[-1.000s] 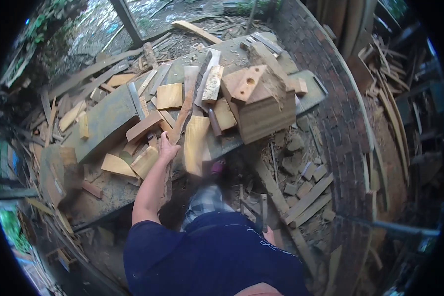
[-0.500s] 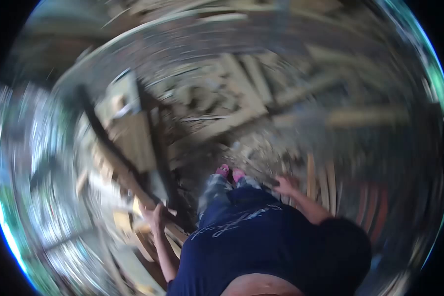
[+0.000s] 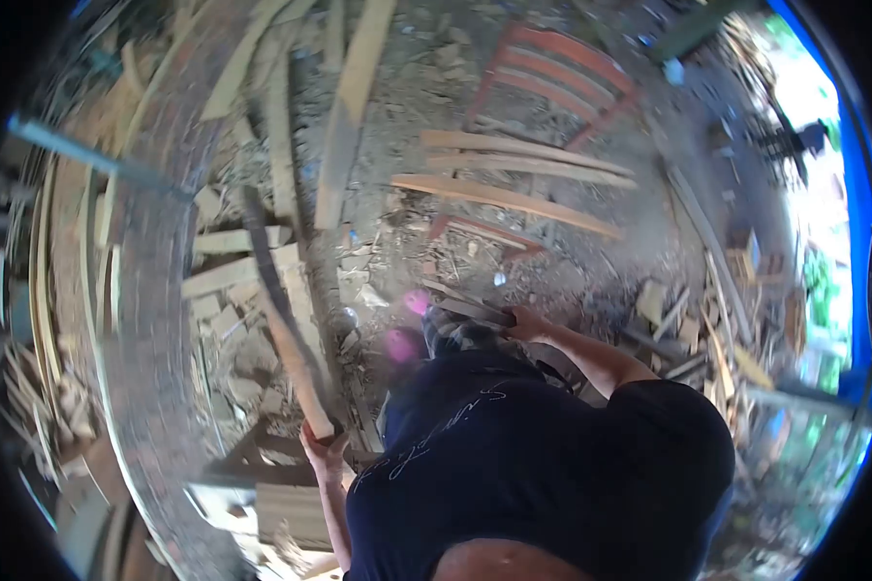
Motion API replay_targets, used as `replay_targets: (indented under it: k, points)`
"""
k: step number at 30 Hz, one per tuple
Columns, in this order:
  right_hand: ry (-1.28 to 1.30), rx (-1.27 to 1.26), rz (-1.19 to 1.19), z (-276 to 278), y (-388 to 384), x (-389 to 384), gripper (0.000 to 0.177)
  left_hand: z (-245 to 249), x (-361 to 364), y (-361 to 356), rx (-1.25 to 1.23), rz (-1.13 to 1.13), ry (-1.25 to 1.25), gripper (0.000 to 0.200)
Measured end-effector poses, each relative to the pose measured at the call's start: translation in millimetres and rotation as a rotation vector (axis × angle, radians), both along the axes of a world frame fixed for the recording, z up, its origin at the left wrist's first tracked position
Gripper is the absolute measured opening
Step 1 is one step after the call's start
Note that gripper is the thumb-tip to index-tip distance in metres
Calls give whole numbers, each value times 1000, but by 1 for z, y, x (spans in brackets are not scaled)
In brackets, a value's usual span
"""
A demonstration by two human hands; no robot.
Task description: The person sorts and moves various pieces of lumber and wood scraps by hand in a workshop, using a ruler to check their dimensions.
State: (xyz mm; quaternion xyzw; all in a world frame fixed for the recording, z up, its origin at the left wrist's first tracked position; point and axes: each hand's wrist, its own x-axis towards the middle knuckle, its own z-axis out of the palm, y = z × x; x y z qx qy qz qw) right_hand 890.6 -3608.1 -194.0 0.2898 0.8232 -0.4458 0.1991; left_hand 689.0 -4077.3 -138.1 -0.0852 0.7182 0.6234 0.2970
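Note:
My left hand (image 3: 324,451) is closed around the lower end of a long, slightly curved piece of wood (image 3: 291,358). The wood is light brown near my fingers, dark toward its far end, and points up and away from me. My right hand (image 3: 527,324), beside my hip, is closed on a flat, dark grey, narrow object (image 3: 470,310). Its kind is not clear, and my fingers hide part of it. Below, my pink shoes (image 3: 405,343) stand on the littered ground.
Loose wooden slats (image 3: 509,200) lie ahead, near a reddish slatted chair-like frame (image 3: 562,73). Planks (image 3: 354,107) and a low brick wall (image 3: 160,290) are to the left. Scrap wood (image 3: 664,315) is heaped on the right. A dark wooden structure (image 3: 262,463) stands by my left hand.
My view and body have turned right, bringing the slats and reddish frame in front of me. The curved wood stays in my left hand and the grey object now shows by my right.

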Motion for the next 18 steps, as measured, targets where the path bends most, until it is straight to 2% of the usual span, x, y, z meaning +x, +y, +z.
replay_targets:
  k: [2,3,4,6,7,9,10,12,14,16,18]
  points:
    - [-90,-30,-137,5,-14,33,46,-38,-22,-1,-167,-220,115,81]
    - [-12,77,-232,24,-28,45,44,-36,-34,13,-258,-381,245,81]
    - [-10,75,-282,23,-35,60,44,-8,-38,46,-236,-378,74,78]
    - [-159,49,-471,14,-46,91,41,-3,-55,86,-348,-590,212,74]
    - [-155,44,-513,8,-52,106,41,-2,-63,108,-347,-630,224,74]
    - [-100,53,-682,-3,-62,131,40,-3,-75,153,-421,-868,357,72]
    - [-93,47,-713,-9,-63,140,40,-7,-81,176,-422,-897,371,72]
    - [-200,-117,-949,-17,-67,158,44,-18,-86,219,-374,-1022,432,72]
    - [-142,-44,-1014,-50,-76,180,41,-26,-91,266,-350,-1133,449,74]
    - [-104,-236,-1285,-64,-75,189,40,-56,-95,307,-316,-1212,333,78]
    - [-106,-253,-1401,-57,-73,189,40,-72,-99,353,-376,-1337,451,80]
